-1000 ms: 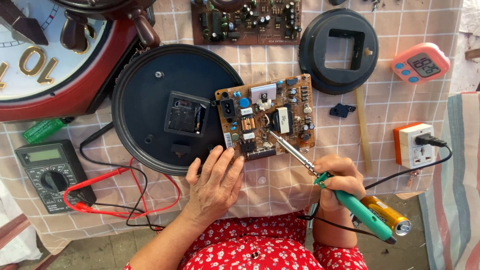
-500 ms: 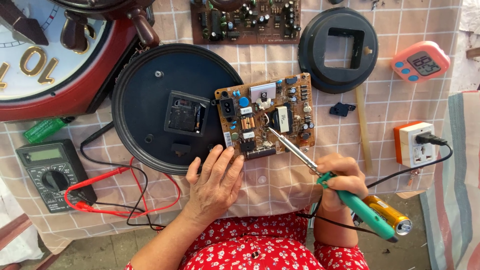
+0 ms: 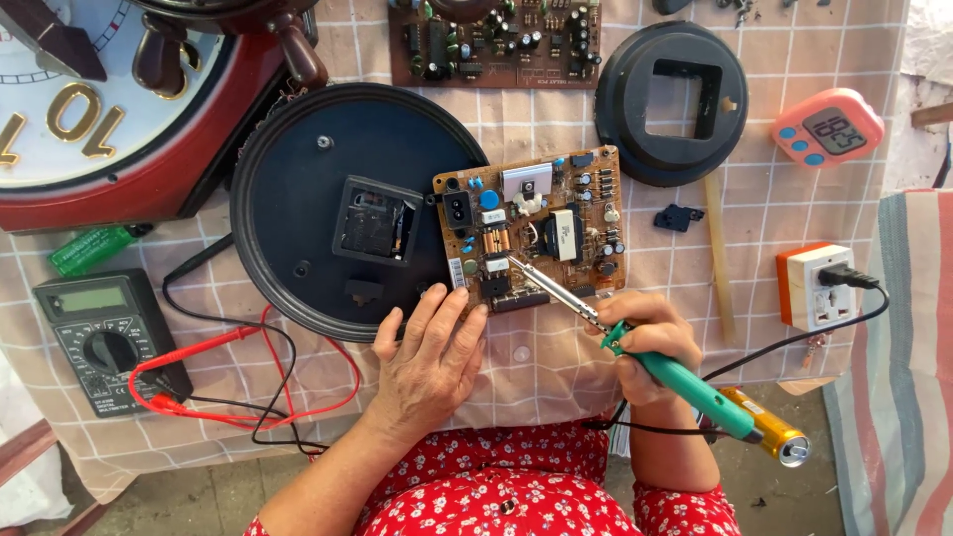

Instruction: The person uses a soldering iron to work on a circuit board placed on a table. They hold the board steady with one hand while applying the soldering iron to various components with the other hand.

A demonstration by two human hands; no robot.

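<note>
While my right hand [image 3: 650, 342] is wrapped fully round the green grip of the soldering iron [image 3: 685, 382], fingers closed tight on it, I hold its metal tip down on the brown circuit board [image 3: 531, 228], near the board's lower middle, among the dark components there. The iron slants from the board down to my right, with its yellow-brown tail end sticking out past my wrist and its black cord [image 3: 794, 342] running off to the plug in the orange and white socket block [image 3: 819, 288]. My left hand [image 3: 432, 357] lies flat and open on the checked cloth [image 3: 536, 367], gripping nothing; its fingertips reach the lower left corner of the board and the rim of the round black clock back [image 3: 328, 213], over which the board's left edge rests. Left of that hand I see the black multimeter [image 3: 104, 337] with its red and black leads [image 3: 258, 392] looping across the cloth, and a small green object [image 3: 89, 250] just above it. A big red-framed clock face [image 3: 89, 109] fills the top left corner. Along the top lies a second circuit board [image 3: 496, 40], beside it a smaller round black housing [image 3: 675, 99] with a square opening, and farther right a pink digital timer [image 3: 829, 127]. A thin wooden stick [image 3: 720, 258] lies between the board and the socket block.
</note>
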